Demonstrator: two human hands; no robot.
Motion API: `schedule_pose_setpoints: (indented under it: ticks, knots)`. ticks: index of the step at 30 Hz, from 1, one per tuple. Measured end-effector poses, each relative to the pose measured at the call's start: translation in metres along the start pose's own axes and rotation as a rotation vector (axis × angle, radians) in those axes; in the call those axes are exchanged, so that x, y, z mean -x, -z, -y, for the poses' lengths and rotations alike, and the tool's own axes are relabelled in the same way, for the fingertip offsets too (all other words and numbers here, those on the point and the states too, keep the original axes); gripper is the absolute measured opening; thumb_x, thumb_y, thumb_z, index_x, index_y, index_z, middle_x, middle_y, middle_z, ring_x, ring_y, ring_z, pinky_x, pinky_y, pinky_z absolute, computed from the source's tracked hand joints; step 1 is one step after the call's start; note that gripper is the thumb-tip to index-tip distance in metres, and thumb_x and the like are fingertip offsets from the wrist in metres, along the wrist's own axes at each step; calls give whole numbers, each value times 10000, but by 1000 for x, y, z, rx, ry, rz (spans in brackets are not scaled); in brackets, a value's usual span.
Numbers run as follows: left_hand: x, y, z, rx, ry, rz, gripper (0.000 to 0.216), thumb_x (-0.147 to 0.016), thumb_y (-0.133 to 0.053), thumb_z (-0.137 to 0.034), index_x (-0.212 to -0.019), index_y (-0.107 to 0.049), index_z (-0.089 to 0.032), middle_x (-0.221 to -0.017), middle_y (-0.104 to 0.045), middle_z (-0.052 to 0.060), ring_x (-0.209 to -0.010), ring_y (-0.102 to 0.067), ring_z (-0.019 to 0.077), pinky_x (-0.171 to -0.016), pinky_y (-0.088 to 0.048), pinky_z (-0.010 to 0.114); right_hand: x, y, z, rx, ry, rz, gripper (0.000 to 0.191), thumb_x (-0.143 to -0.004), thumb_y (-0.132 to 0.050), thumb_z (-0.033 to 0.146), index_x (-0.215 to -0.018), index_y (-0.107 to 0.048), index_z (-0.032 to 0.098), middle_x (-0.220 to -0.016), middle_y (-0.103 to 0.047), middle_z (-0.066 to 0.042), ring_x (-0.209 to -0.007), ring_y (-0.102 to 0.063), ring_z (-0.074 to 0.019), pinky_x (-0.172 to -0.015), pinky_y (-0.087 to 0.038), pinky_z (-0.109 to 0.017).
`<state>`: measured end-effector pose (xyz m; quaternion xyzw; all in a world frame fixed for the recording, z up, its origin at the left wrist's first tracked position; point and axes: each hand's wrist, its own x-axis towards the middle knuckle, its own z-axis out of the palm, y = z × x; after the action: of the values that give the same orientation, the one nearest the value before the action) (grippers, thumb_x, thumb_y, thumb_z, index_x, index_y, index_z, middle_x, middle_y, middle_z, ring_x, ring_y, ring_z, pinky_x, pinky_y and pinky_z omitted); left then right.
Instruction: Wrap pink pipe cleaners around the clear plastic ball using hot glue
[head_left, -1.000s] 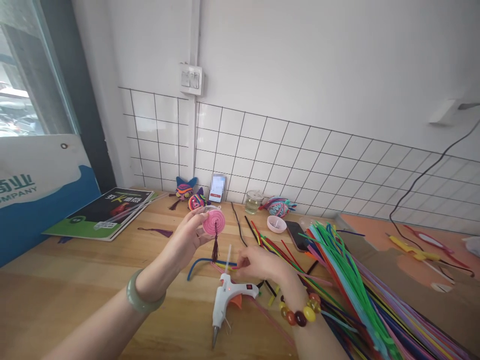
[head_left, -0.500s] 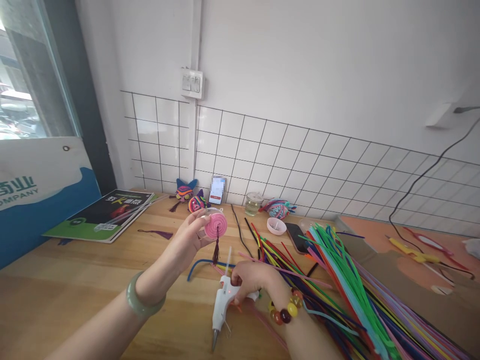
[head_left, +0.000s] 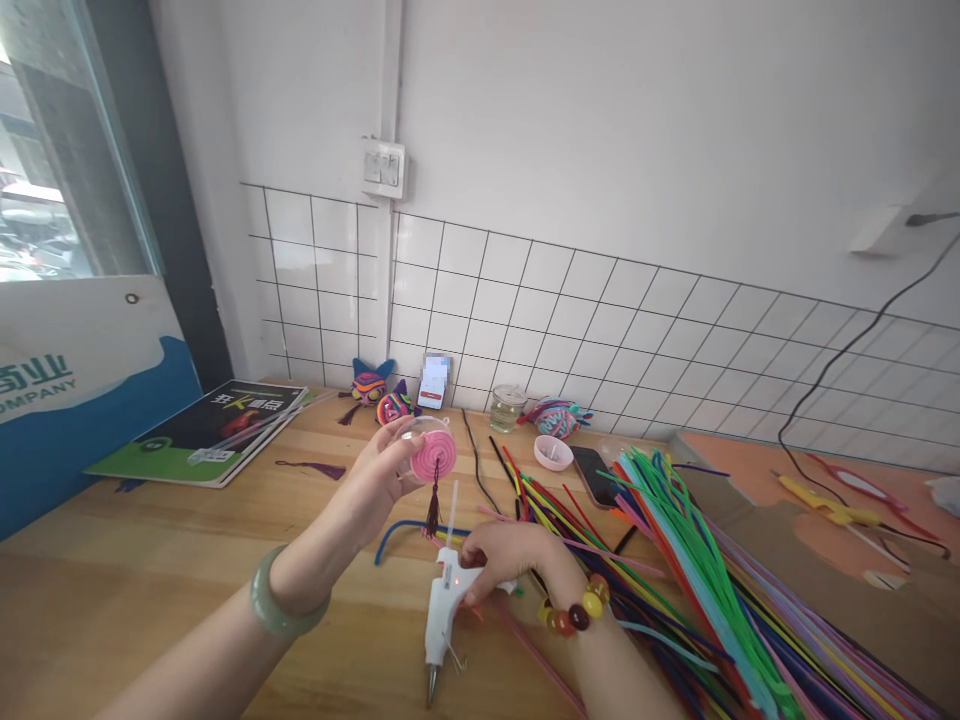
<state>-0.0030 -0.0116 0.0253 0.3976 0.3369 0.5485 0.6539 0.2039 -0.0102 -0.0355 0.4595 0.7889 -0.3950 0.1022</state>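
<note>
Between the fingers of my left hand [head_left: 382, 465] is a clear round ball with a pink pipe-cleaner spiral [head_left: 433, 457] on its side, held above the table. A dark tassel [head_left: 433, 512] hangs down from it. My right hand [head_left: 506, 553] is closed around the handle of a white glue gun [head_left: 442, 610]. The gun's metal nozzle points down toward the table's front, a small red light shows on its body, and a clear glue stick [head_left: 453, 515] sticks up from its back end. Below the ball lies a bent blue pipe cleaner [head_left: 397, 530].
Bundles of coloured pipe cleaners [head_left: 705, 580] cover the right side. Along the wall stand finished colourful balls [head_left: 370, 384], an upright phone [head_left: 433, 382], a glass of liquid [head_left: 507, 408] and a pink bowl [head_left: 553, 453]. Books [head_left: 225, 430] lie left; a yellow glue gun [head_left: 825, 505] lies right.
The ball in my left hand has turned slightly, with the pink spiral shifting a little. The glue gun in my right hand has tilted slightly more upright.
</note>
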Motion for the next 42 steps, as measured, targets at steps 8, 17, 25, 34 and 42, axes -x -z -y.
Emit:
schedule_pose_setpoints:
  ticks: [8,17,25,34,42]
  knots:
    - [-1,2,-7,14,-39,-4,505,-715,-767,-336,-1168,-606,-179,-1221,-652,132,-1031,-626,246,-823,-533,373,10,0,-1,-337,36,-18,216,-717,-740,251,-784,-544,186,-730,-619,41,-629,-626,-132,-572,-480,-226]
    - [-5,9,-9,6,-80,-11,456,-768,-738,-372,-1178,-622,-210,-1158,-680,88,-995,-648,237,-837,-520,382,35,15,-3,-527,130,-185,425,-728,-758,544,-817,-595,162,-746,-575,37,-553,-509,-67,-506,-426,-184]
    - [-2,6,-11,16,-96,9,485,-750,-760,-344,-1183,-605,-190,-1189,-669,114,-1011,-628,239,-834,-524,386,53,18,-5,-664,245,-387,511,-759,-717,631,-925,-595,163,-608,-596,42,-472,-485,-78,-455,-328,-196]
    - [-3,6,-9,-40,-163,-48,726,-670,-828,-356,-1293,-497,-188,-1256,-620,125,-1089,-614,274,-772,-512,345,63,22,-1,-854,444,-730,511,-833,-616,659,-911,-643,155,-906,-728,-98,-465,-535,-83,-445,-384,-237]
    - [0,3,-8,-175,-355,-41,804,-644,-832,-395,-1313,-455,-154,-1256,-602,153,-1166,-586,290,-991,-444,430,61,16,21,-904,555,-992,366,-906,-617,529,-941,-648,167,-898,-755,-88,-426,-583,-78,-399,-373,-200]
